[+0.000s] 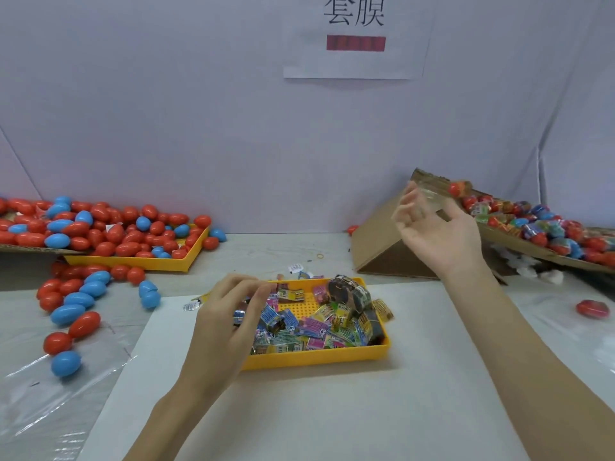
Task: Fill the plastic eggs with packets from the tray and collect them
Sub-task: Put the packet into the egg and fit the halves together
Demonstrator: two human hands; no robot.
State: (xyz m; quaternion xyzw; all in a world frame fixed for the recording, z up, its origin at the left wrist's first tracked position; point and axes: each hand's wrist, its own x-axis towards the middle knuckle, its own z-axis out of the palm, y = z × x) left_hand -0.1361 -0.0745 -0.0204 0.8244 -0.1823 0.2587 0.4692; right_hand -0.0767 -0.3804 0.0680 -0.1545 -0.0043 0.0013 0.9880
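Beyond right hand (pixel 436 227), wrapped egg (pixel 457 189) blurred; contact unclear.

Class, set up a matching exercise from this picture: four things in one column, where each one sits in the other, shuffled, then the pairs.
Things
1. left hand
2. right hand
3. packets
4. loose eggs

Places
A. heaped at far left
B. raised by the cardboard box
C. in the near yellow tray
D. over the tray's left edge

Pairs: 1-D, 2-B, 3-C, 4-A
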